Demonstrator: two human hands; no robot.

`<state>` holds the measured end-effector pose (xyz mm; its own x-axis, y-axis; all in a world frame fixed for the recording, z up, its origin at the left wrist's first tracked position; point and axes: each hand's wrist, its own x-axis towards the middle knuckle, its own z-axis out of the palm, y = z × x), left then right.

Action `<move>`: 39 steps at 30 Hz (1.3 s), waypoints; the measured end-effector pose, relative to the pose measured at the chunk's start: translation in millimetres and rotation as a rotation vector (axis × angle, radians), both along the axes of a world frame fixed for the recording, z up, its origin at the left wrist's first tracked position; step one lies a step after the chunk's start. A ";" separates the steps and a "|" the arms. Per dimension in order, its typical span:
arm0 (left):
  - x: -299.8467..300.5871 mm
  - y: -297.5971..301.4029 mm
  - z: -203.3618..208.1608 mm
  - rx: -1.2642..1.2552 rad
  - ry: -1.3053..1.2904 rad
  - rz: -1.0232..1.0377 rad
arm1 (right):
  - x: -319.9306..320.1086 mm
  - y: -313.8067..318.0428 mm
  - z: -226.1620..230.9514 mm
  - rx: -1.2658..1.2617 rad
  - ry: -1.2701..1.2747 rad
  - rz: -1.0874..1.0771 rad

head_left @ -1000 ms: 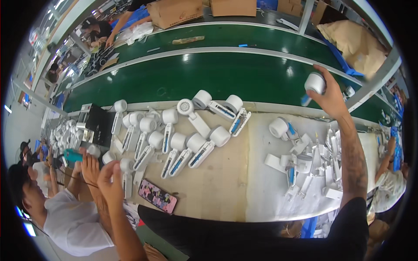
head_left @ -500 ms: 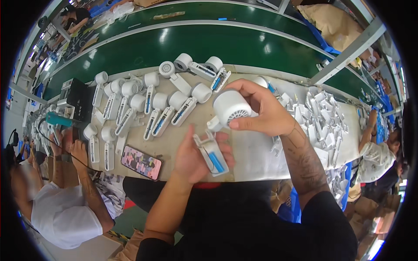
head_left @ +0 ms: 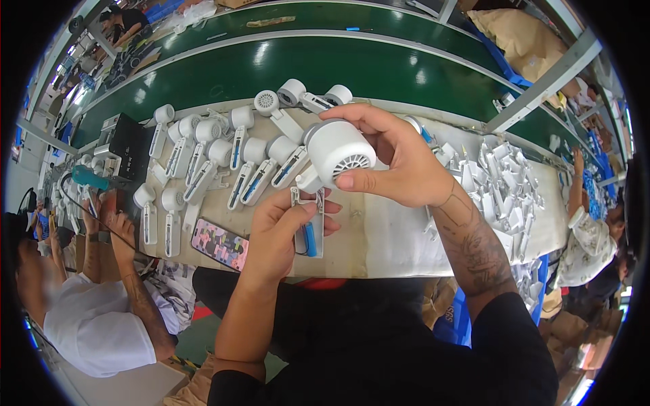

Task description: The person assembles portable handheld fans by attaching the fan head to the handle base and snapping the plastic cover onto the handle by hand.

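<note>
My right hand (head_left: 406, 162) grips a white round fan head (head_left: 332, 145) by its side, thumb near the slotted grille. From the fan head a short white neck (head_left: 309, 178) points down to the left. Just below it, my left hand (head_left: 273, 233) is closed around an open white handle shell (head_left: 319, 233), its thumb across the shell. A blue cylindrical battery (head_left: 310, 239) lies inside that shell. The neck is close above the shell's two upper prongs; whether they touch I cannot tell.
Several white handheld fans (head_left: 257, 183) with open handles lie on the worktable at left and centre. A phone (head_left: 220, 243) is near the front edge. White shell pieces (head_left: 504, 186) are heaped at right. A co-worker (head_left: 101, 318) sits at left, by a black box (head_left: 120, 145).
Both hands have moved left and slightly up. My left hand has turned the handle shell more upright and laid its thumb over it. Fan neck and shell prongs are still close together.
</note>
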<state>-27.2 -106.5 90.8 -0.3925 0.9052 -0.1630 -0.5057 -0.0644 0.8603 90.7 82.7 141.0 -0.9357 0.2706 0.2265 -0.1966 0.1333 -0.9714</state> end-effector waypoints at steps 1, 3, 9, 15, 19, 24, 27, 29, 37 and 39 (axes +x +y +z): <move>1.5 0.5 2.4 -0.015 0.036 0.005 | 0.3 0.2 0.9 -0.006 0.001 0.006; 5.6 2.5 6.3 -0.030 0.072 0.010 | 1.3 0.2 2.9 -0.014 0.001 0.012; 8.1 9.7 8.2 -0.063 0.057 0.038 | 6.2 2.9 4.8 0.046 -0.016 0.004; 16.6 11.9 -1.8 -0.079 0.109 -0.005 | 5.1 20.3 17.2 0.108 -0.218 0.172; 22.8 6.4 -0.7 -0.104 0.176 -0.069 | -7.5 30.5 20.0 0.279 -0.365 0.266; 22.0 6.4 -5.5 -0.092 0.235 -0.046 | -18.0 29.5 31.6 0.391 -0.538 0.350; 18.0 5.6 -17.9 -0.083 0.079 -0.069 | -19.5 32.2 11.5 0.399 -0.517 0.379; 20.4 4.1 -34.7 -0.179 0.101 -0.062 | -11.3 29.9 -16.1 0.412 -0.502 0.316; 16.4 -69.9 -97.9 -0.178 -0.004 0.159 | 93.1 166.1 -42.9 0.888 -0.569 -0.599; 8.2 -84.2 -98.7 -0.197 -0.048 0.137 | 134.8 215.6 -53.1 0.968 -0.733 -0.536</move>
